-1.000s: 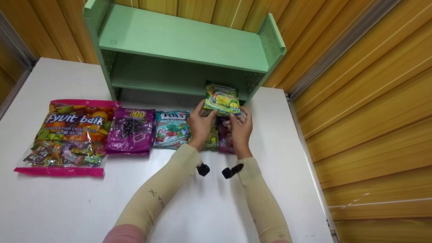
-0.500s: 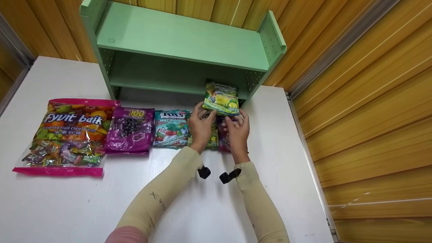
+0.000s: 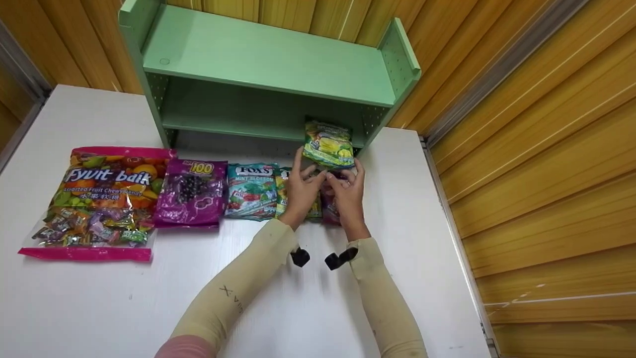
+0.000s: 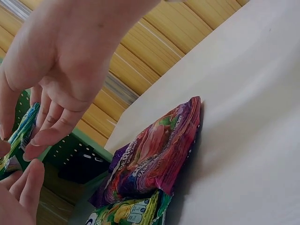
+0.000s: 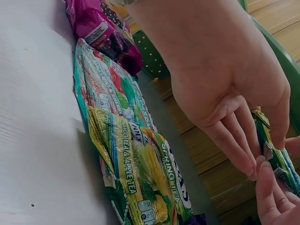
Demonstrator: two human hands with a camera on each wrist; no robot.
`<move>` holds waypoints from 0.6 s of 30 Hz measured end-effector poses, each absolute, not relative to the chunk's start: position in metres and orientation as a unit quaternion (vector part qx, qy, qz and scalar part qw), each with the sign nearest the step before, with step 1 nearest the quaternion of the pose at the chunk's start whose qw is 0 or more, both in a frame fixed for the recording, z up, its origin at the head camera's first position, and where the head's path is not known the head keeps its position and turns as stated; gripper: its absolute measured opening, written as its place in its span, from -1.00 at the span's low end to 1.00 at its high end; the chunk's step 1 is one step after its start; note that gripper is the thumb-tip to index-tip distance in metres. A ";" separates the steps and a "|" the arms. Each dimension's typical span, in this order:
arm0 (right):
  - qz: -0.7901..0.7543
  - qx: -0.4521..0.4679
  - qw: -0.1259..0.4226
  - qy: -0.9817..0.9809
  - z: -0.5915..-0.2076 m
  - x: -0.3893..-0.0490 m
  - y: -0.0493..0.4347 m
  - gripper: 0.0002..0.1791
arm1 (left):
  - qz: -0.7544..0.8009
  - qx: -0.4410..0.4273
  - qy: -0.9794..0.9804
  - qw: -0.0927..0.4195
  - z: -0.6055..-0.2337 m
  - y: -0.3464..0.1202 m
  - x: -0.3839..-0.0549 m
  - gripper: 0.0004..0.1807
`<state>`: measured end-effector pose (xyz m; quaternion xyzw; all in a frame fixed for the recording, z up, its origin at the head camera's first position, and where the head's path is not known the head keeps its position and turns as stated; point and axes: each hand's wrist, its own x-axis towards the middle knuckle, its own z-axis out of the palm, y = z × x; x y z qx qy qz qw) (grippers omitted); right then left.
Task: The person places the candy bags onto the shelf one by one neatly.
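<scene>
A green and yellow candy bag (image 3: 328, 145) is tilted up at the front of the green rack's lower shelf, near its right end. My left hand (image 3: 300, 194) and right hand (image 3: 349, 196) pinch its near edge from either side, the thumbs close together below it. In the left wrist view, fingers lie on both sides of the candy bag (image 4: 19, 133). Beneath my hands on the table lie a Fox's Spring Tea bag (image 5: 145, 176), partly covered in the head view, and a purple-red berry candy bag (image 4: 152, 154).
Left of my hands lie a teal Fox's Mint Blossom bag (image 3: 252, 191), a purple candy bag (image 3: 191, 194) and a big Fyvit baik bag (image 3: 107, 199). The green rack (image 3: 268, 54) stands at the back of the white table (image 3: 422, 238), against a wood-patterned wall (image 3: 536, 199).
My thumbs have moved together under the candy bag's near edge. The bag has barely shifted and stays at the shelf front. The bags on the table have not moved.
</scene>
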<state>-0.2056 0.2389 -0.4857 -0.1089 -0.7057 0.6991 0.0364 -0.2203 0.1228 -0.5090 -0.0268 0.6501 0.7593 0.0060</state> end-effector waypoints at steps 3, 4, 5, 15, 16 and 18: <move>0.695 -0.108 0.036 -0.710 -0.488 -0.208 0.239 -0.04 | 0.771 -0.011 0.636 0.036 -0.510 0.122 -0.222 -0.05; 0.695 -0.108 0.036 -0.710 -0.489 -0.208 0.239 -0.04 | 0.774 -0.005 0.632 0.044 -0.510 0.122 -0.222 -0.05; 0.696 -0.107 0.036 -0.709 -0.489 -0.208 0.239 -0.03 | 0.775 -0.001 0.630 0.050 -0.511 0.122 -0.222 -0.04; 0.700 -0.109 0.037 -0.705 -0.489 -0.215 0.242 0.02 | 0.781 0.035 0.618 0.083 -0.511 0.120 -0.228 0.01; 0.700 -0.107 0.035 -0.705 -0.489 -0.216 0.243 0.03 | 0.780 0.037 0.618 0.085 -0.511 0.120 -0.228 0.01; 0.699 -0.103 0.031 -0.707 -0.489 -0.218 0.244 0.04 | 0.778 0.040 0.621 0.089 -0.511 0.119 -0.230 0.02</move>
